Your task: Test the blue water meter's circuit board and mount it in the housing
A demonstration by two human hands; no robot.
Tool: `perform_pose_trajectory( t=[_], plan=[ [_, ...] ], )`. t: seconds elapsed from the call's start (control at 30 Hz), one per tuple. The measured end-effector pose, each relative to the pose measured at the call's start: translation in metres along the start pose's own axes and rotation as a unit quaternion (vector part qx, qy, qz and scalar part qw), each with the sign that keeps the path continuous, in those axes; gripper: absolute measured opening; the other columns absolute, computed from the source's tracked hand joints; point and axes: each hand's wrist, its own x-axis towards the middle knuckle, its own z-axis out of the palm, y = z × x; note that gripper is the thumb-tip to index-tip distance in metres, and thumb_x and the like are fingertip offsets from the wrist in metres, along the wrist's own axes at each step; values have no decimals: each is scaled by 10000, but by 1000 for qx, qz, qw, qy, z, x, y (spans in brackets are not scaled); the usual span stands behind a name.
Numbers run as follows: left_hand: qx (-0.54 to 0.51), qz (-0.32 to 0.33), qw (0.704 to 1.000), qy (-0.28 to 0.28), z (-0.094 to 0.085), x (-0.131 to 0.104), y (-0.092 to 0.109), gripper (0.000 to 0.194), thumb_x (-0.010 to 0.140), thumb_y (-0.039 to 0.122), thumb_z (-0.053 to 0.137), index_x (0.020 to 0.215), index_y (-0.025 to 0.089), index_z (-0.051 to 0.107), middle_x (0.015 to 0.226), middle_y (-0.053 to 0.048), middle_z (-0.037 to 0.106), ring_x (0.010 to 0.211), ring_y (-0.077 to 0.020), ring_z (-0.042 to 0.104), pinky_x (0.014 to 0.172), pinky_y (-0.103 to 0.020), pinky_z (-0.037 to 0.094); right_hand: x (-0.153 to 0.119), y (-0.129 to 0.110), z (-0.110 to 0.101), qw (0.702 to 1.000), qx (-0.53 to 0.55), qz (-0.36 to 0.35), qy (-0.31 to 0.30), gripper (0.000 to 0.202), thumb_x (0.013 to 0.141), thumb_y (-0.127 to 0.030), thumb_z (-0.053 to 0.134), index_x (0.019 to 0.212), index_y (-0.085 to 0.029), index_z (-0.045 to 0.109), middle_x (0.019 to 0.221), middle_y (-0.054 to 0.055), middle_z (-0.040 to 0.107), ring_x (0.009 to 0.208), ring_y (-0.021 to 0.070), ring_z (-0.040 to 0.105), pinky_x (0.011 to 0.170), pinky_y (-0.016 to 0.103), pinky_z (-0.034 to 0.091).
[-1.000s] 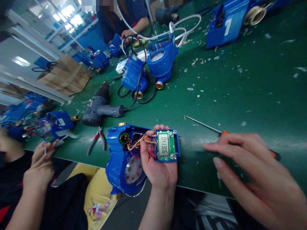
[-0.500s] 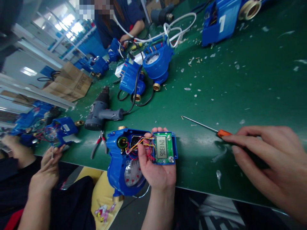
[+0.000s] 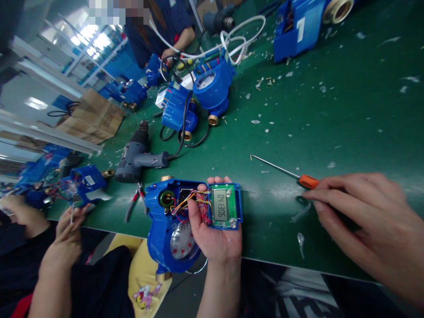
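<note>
Left hand point(image 3: 217, 236) is cupped under the display board point(image 3: 225, 206), fingers wrapped round it, thumb pressed on the wire bundle point(image 3: 194, 204). LCD faces up, digits lit. The board is out of its seat and tethered by those thin coloured wires to the open blue meter housing point(image 3: 172, 225), which overhangs the near edge of the green bench point(image 3: 331, 110), partly above the lap.

Risks at that spot:
- Housing is heavy and looks only half supported. If it slips, the load goes straight onto the solder joints.
- Thumb pinching the wires: a twist of the board could snap a lead or short it to the brass.

Right hand point(image 3: 367, 221) lies over the orange handle of the screwdriver point(image 3: 308, 181), fingers curled on it, not clearly closed. Can't tell if it has a firm hold or is just resting. Shaft lies flat on the bench, tip pointing away to the left. A sloppy pickup swings that long tip toward the LCD or the wires.

Just left of the housing: red-handled pliers point(image 3: 134, 201) and a corded drill point(image 3: 139, 154), cable trailing to the other meters point(image 3: 198, 95). Snag risk if the housing gets dragged.

Bench is littered with plastic chips and loose screws point(image 3: 265, 81). Debris could drop into the open housing.

Left side, another person's hands point(image 3: 71, 221) work a wired unit point(image 3: 82, 181). Elbow room is tight. Far end, a third person in a dark sleeve point(image 3: 185, 31) is handling white cable point(image 3: 238, 35).
</note>
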Motion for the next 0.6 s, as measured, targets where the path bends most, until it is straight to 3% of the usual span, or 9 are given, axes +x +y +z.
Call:
perform_pose_trajectory(
  t=[0.33, 0.43, 0.5, 0.6],
  plan=[
    [-31, -23, 999, -20, 2, -3, 3, 436, 953, 385, 289, 836, 198, 665, 941, -17, 699, 986, -134, 641, 987, -328, 476, 3, -5, -3, 997, -57, -28, 34, 181, 926, -285, 411, 944, -209, 573, 916, 83, 611, 832, 270, 557, 731, 477, 366],
    [-42, -30, 998, -34, 4, -5, 4, 420, 953, 386, 289, 838, 210, 653, 932, -4, 691, 995, -116, 630, 1005, -308, 458, 6, -17, -3, 999, -12, -39, 33, 162, 908, -278, 470, 1012, -189, 556, 968, 97, 607, 903, 268, 557, 790, 462, 384],
    [-37, -31, 998, -39, 4, -6, 4, 406, 950, 398, 298, 839, 227, 650, 934, 7, 681, 1014, -107, 614, 1024, -299, 436, 10, -28, 1, 998, 51, -38, 4, 250, 902, -293, 497, 1119, -173, 518, 1065, 108, 593, 1007, 260, 541, 865, 438, 409],
    [-4, -32, 999, -34, 4, -7, 5, 438, 958, 392, 262, 826, 262, 658, 939, 16, 669, 1053, -116, 587, 1044, -324, 409, 20, -49, 11, 990, 125, -33, -54, 541, 876, -339, 557, 1345, -164, 351, 1288, 116, 509, 1204, 248, 452, 999, 415, 401]
  ],
)
